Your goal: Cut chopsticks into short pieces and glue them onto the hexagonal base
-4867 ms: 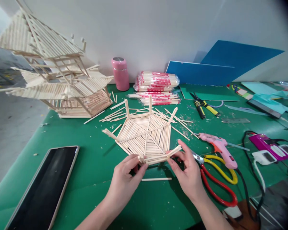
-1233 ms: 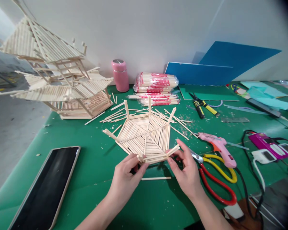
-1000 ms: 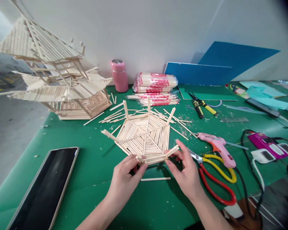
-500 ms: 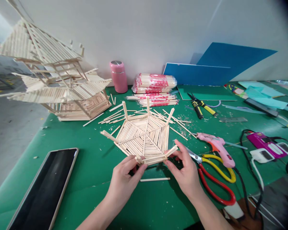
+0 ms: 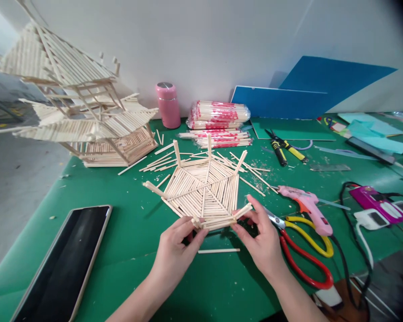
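Observation:
A six-sided base made of wooden sticks (image 5: 218,190) lies on the green table, with short upright posts of sticks at its corners. My left hand (image 5: 177,243) pinches its near left corner, thumb and fingers around the foot of a post. At the near right corner, my right hand (image 5: 260,237) grips the edge beside another post, its index finger raised along that post. Just below the near edge, between my hands, a single loose stick (image 5: 219,251) lies on the table. The undersides of both corners are hidden by my fingers.
A stick pagoda model (image 5: 87,120) stands at the left, behind a phone (image 5: 62,264). Bagged sticks (image 5: 220,116) and a pink flask (image 5: 168,105) are at the back. Right are pliers (image 5: 284,150), a pink glue gun (image 5: 307,205), scissors (image 5: 305,250) and a purple power strip (image 5: 378,203).
The whole view has shifted slightly, so things appear a little further right. Both hands keep the same hold on the stick base.

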Motion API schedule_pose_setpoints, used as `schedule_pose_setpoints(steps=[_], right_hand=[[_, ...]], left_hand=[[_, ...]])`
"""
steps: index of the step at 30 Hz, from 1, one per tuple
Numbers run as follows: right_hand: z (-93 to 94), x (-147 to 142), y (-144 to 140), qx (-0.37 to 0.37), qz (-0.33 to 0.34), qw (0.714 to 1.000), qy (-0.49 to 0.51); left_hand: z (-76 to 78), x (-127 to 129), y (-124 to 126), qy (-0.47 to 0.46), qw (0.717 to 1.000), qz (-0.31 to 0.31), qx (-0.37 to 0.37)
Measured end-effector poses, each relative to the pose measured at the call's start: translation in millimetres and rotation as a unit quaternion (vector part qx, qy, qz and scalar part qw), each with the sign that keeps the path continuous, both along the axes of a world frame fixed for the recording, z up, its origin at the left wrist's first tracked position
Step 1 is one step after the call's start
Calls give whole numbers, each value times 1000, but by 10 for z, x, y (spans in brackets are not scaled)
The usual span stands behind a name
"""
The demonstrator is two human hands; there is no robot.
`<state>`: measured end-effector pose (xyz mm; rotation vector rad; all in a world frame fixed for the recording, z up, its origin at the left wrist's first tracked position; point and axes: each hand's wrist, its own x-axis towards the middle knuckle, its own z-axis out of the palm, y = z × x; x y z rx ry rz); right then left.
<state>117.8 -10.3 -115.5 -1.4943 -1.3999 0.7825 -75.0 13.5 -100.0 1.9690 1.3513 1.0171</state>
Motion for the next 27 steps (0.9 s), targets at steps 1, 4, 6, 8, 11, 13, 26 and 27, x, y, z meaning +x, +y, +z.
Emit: schedule_pose_setpoints(steps=[1, 4, 6, 8, 11, 13, 26, 27], right_hand=[[3, -1, -1, 0, 1, 1000, 2], [14, -6, -8, 0, 7, 1000, 11], [21, -8, -12, 1, 9, 1000, 18], [27, -9, -14, 2, 10, 1000, 22], [27, -9, -11, 2, 4, 1000, 21], [17, -9, -6, 1, 0, 1000, 22], [10, -7, 7, 0, -6, 1000, 25], [7, -6, 6, 0, -6, 1000, 27]], left_hand=[[0, -3, -2, 0, 1000, -1, 1], [-3, -11, -8, 1, 1000, -1, 5], [-6, -11, -10, 2, 1000, 1, 7], [-9, -8, -10, 5, 1000, 2, 6], [-7, 0, -3, 8, 1000, 2, 6], [-2, 2, 3, 8, 1000, 3, 9], [11, 3, 12, 9, 1000, 3, 10], [11, 1, 10, 10, 1000, 3, 8]])
